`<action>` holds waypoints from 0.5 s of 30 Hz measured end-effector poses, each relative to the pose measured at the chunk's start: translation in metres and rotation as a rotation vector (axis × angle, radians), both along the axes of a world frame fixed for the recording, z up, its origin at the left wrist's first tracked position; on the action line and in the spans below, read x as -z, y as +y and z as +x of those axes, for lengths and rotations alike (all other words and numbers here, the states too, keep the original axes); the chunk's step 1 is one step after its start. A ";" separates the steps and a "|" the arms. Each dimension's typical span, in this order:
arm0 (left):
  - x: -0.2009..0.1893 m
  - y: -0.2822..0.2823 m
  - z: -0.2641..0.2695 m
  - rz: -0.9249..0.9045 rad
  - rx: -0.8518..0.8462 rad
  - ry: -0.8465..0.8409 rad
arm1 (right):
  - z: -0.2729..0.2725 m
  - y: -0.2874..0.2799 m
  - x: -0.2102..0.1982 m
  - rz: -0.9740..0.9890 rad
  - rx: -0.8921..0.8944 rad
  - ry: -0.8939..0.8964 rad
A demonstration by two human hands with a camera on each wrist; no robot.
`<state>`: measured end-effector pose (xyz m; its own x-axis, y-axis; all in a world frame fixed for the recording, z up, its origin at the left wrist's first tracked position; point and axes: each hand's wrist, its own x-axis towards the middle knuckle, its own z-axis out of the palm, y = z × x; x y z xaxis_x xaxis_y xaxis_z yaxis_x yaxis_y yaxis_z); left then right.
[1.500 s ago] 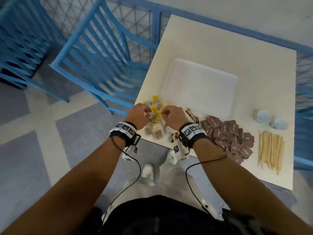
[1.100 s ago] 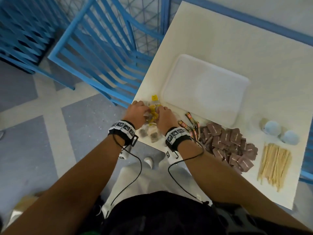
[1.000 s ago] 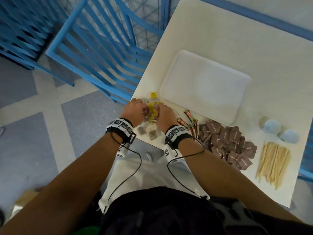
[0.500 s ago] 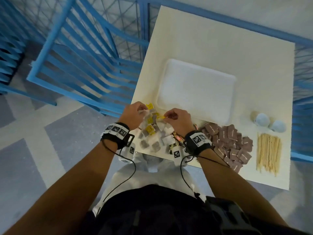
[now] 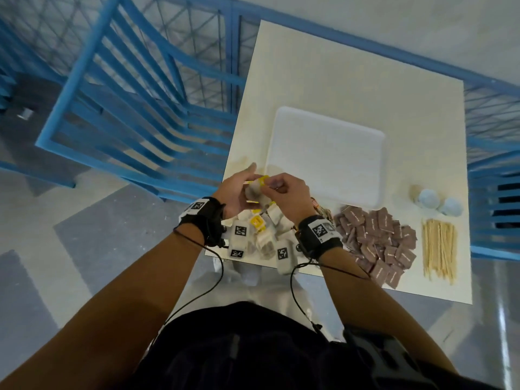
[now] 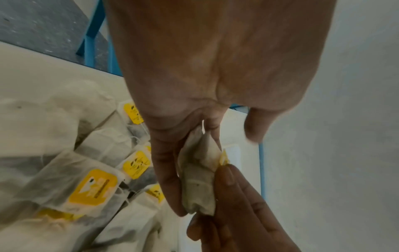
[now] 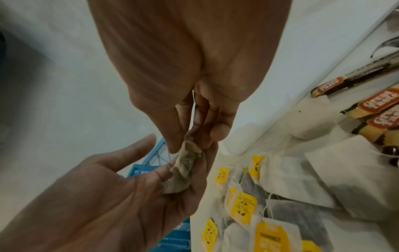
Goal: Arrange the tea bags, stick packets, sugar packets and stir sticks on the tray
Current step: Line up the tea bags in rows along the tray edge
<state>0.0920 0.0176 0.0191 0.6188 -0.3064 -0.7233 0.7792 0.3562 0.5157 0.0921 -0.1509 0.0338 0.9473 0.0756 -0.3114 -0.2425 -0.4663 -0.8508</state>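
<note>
My left hand (image 5: 241,188) and right hand (image 5: 278,187) meet just above the tea bag pile (image 5: 261,229) at the table's near left corner. Between them is a tea bag (image 5: 255,190) with a yellow tag. In the left wrist view the tea bag (image 6: 198,179) lies along my left fingers, thumb apart. In the right wrist view my right hand (image 7: 190,145) pinches the top of the tea bag (image 7: 183,167) with thumb and fingers. The white tray (image 5: 326,128) is bare. Stick packets (image 7: 377,105) lie beside the pile. Brown sugar packets (image 5: 377,237) and stir sticks (image 5: 439,246) lie further right.
Two pale blue round things (image 5: 429,198) sit right of the tray. The white table (image 5: 337,74) is ringed by blue railings (image 5: 135,88). The pile reaches the table's near edge, with grey floor below.
Both hands have risen from the tea bag pile and come together, now holding one tea bag between them. The head view has shifted.
</note>
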 end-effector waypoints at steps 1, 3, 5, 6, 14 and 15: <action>0.000 0.000 0.000 0.022 0.008 -0.015 | 0.001 0.001 0.000 -0.013 -0.025 0.005; 0.006 -0.001 -0.001 0.091 -0.011 -0.035 | 0.003 0.001 -0.001 -0.021 -0.070 0.016; 0.011 -0.001 -0.004 0.155 -0.054 -0.017 | 0.000 -0.001 0.000 -0.025 -0.057 0.023; 0.012 0.000 -0.005 0.174 -0.074 -0.004 | -0.003 -0.002 0.001 -0.042 -0.033 0.015; 0.017 0.006 -0.012 0.216 -0.058 0.000 | -0.041 0.001 0.034 -0.416 -0.360 0.103; 0.017 0.006 -0.012 0.201 -0.052 0.010 | -0.044 0.003 0.039 -0.459 -0.394 0.096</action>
